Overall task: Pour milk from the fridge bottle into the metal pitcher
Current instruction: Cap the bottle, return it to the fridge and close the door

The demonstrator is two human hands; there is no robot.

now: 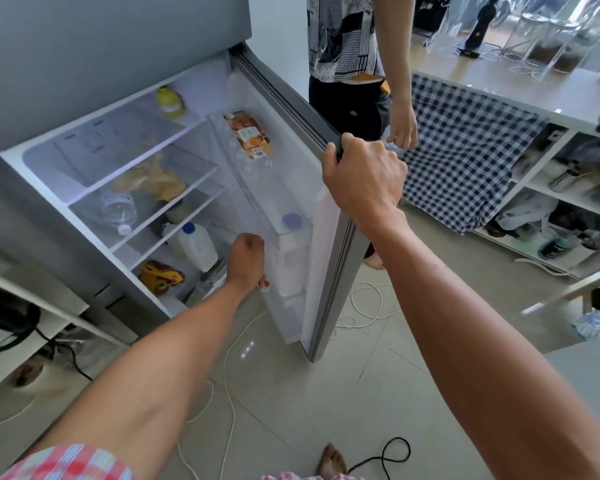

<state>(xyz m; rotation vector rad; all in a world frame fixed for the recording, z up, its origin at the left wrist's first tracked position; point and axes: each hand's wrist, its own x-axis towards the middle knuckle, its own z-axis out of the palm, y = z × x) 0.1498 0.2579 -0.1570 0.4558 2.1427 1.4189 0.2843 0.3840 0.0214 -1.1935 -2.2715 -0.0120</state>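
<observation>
The fridge stands open. My right hand (362,174) grips the top edge of the fridge door (329,258). A white milk bottle (196,249) with a blue cap stands on a lower fridge shelf. A second blue-capped white bottle (291,223) sits in the door rack. My left hand (246,256) reaches in between the two, fingers curled in a fist. A small red and white item (264,284) sticks out just under that hand, which seems to hold it. I see no metal pitcher that I can name.
Another person (350,64) stands behind the door, beside a checkered cloth (461,157) hung over a counter. Open shelves (568,202) of kitchenware lie to the right. White cables (364,303) and a black cord (385,452) run over the tiled floor. The upper shelves hold a clear bottle (118,209) and bags.
</observation>
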